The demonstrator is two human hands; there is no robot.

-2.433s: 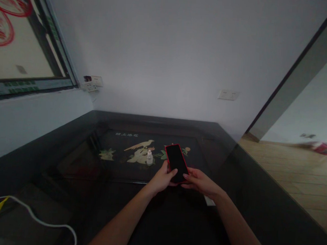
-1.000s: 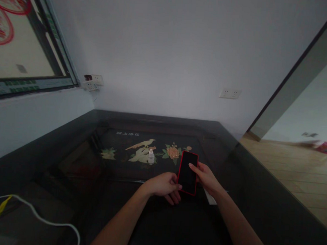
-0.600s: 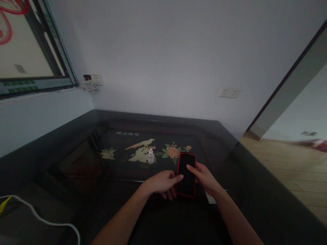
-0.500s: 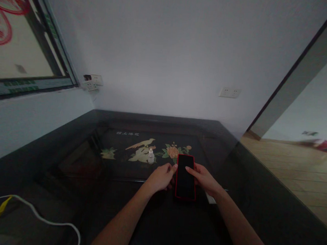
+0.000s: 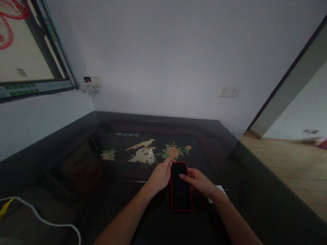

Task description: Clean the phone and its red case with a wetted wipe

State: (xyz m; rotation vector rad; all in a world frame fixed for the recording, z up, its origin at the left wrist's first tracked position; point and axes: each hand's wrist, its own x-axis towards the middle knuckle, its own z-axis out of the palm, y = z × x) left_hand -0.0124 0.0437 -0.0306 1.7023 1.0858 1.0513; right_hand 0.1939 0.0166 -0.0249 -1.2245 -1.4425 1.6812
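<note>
A smartphone (image 5: 181, 191) with a dark screen and a red edge is held over the black table. My right hand (image 5: 200, 181) grips its right side, the thumb lying across the screen and the other fingers partly hidden behind. At the phone's upper left edge is my left hand (image 5: 161, 173), closed, with fingers against the corner; its fingertips are partly out of sight. Beyond the left hand a small clear bottle (image 5: 150, 157) with a pale cap stands upright. Part of a white piece (image 5: 220, 191), perhaps paper or cloth, shows beneath my right wrist.
The dark glossy table (image 5: 106, 207) carries an inlaid bird and flower picture (image 5: 173, 151). A white cable (image 5: 48, 223) with a yellow tag (image 5: 4, 209) lies at lower left. Wall sockets (image 5: 228, 92) are on the wall behind, and a window (image 5: 22, 38) is at left.
The phone has come slightly nearer to me and left, and it tilts a little. My left hand has moved up to its top left corner. The right hand moved along with the phone.
</note>
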